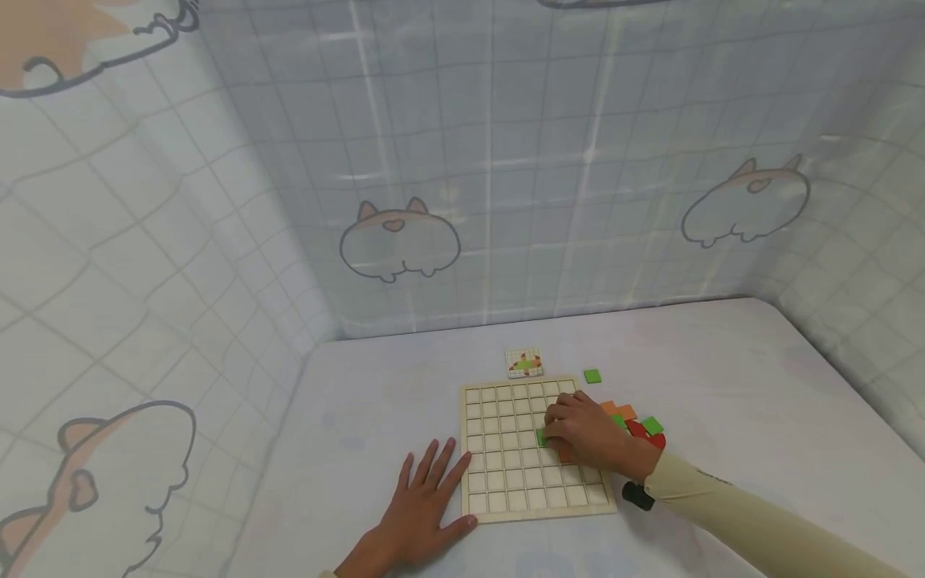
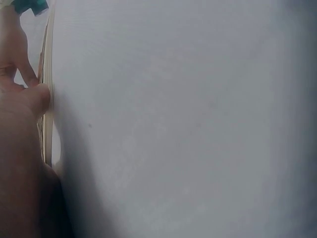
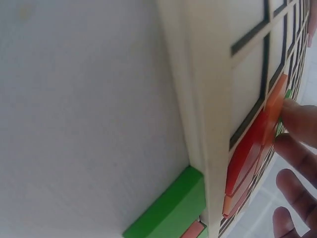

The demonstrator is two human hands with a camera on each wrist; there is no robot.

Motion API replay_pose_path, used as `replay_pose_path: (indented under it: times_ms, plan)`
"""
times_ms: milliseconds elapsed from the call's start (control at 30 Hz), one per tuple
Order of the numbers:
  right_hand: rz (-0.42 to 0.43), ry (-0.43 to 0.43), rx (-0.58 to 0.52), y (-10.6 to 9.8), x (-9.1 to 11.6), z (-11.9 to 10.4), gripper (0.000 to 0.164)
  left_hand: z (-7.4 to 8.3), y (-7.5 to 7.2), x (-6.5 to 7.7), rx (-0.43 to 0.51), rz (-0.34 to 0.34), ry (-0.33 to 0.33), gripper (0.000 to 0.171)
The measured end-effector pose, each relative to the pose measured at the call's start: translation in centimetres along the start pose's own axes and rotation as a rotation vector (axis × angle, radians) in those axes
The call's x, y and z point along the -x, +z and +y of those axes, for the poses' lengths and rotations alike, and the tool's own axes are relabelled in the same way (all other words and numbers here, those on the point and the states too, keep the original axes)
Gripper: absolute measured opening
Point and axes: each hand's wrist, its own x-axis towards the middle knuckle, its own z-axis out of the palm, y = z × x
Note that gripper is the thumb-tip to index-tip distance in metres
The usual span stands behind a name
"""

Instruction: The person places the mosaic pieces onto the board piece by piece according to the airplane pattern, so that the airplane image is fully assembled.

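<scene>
A square wooden grid board (image 1: pixel 499 461) lies on the white table. My left hand (image 1: pixel 422 514) rests spread on the tabletop, its fingertips and thumb at the board's left edge. Over the right half of the board, my right hand (image 1: pixel 588 429) pinches a small green tile (image 1: pixel 540 437) at a grid cell. In the right wrist view, an orange tile (image 3: pixel 275 106) and a red tile (image 3: pixel 247 148) sit in cells beside my fingers. The palm hides part of the board. Just beyond the board lies a small pattern card (image 1: pixel 523 364) with a coloured design.
Right of the board is a loose heap with red tiles (image 1: pixel 636 429), orange tiles (image 1: pixel 625 413) and a green piece (image 1: pixel 653 425). Another green square (image 1: pixel 592 376) lies apart near the far right corner. A dark object (image 1: pixel 638 495) shows by my right wrist. Patterned curtains (image 1: pixel 499 185) enclose the table.
</scene>
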Motion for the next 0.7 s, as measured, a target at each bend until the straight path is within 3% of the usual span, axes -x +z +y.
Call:
replay_pose_path:
  times_ms: [333,700]
  plan:
    - [0.005,0.036,-0.001,0.13,0.23,0.03,0.011,0.14,-0.15,0.03,0.001,0.003,0.008,0.083]
    - [0.018,0.013,-0.005,-0.39,0.94,-0.54,0.019,0.24,-0.26,0.14,0.003,-0.003,0.000,0.084]
